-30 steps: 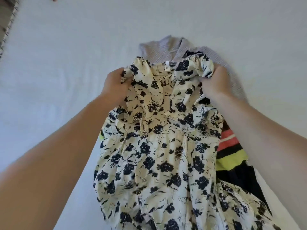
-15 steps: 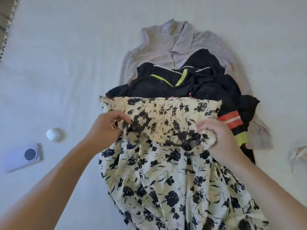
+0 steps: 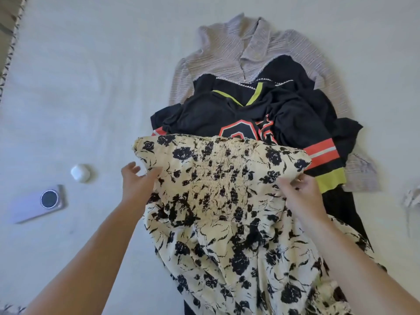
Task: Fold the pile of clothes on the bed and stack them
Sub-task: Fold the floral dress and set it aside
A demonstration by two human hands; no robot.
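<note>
Now, spread across the wide white bed (image 3: 91, 76), the pile sits in layers: a pale lilac ribbed knit sweater (image 3: 227, 53) at the bottom, a black jersey with orange and lime stripes (image 3: 295, 114) over it, and nearest the person the cream dress with black floral print (image 3: 227, 212), its smocked top doubled over the skirt.

The step in hand looks like that first fold of the dress. To do it well, I'd say square the folded edge across, press the smocking flat from the middle outward, and tuck in the loose skirt before the next fold, or the bundle will come out lopsided.

The left hand (image 3: 136, 183) sits at the dress's left edge, fingers (image 3: 129, 165) spread and relaxed, thumb just touching the cloth, gripping nothing. The right hand (image 3: 302, 194) is at the right edge, fingers curled onto the fabric in what looks like a light pinch.

Off to the left lie a pale phone (image 3: 38, 203) and a small white earbud case (image 3: 80, 172).
</note>
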